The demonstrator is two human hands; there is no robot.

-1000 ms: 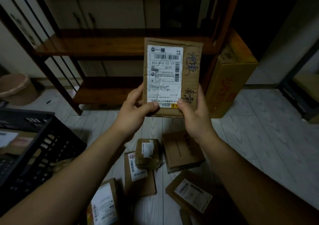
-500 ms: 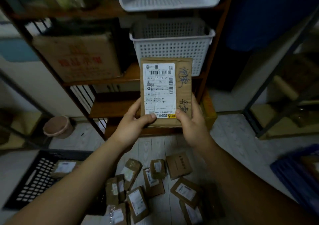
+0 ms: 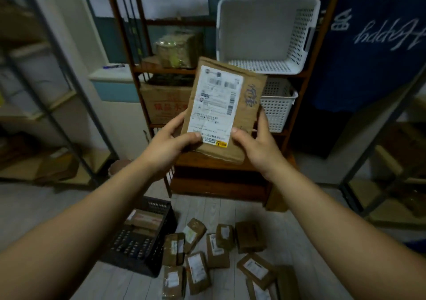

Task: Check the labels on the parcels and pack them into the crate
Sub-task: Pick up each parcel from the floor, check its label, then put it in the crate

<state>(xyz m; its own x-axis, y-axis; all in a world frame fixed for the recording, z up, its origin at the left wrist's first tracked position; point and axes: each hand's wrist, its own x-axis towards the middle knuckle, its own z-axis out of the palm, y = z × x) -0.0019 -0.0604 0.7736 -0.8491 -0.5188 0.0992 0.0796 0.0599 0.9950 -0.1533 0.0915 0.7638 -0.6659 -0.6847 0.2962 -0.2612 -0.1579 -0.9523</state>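
Observation:
I hold a flat brown parcel upright at chest height, its white shipping label facing me and blue handwriting down its right side. My left hand grips its lower left edge, thumb on the label. My right hand grips the lower right edge, thumb on the front. Far below on the floor stands a black plastic crate with a parcel or two inside. Several brown labelled parcels lie scattered on the floor to the crate's right.
A wooden shelf unit stands straight ahead with two white perforated baskets and a cardboard box. Metal racks flank both sides. A blue cloth with white writing hangs at right. A small bin sits by the wall.
The view has risen well above the floor; the crate and loose parcels now look small and far below. The parcel stays in both hands, tilted slightly clockwise.

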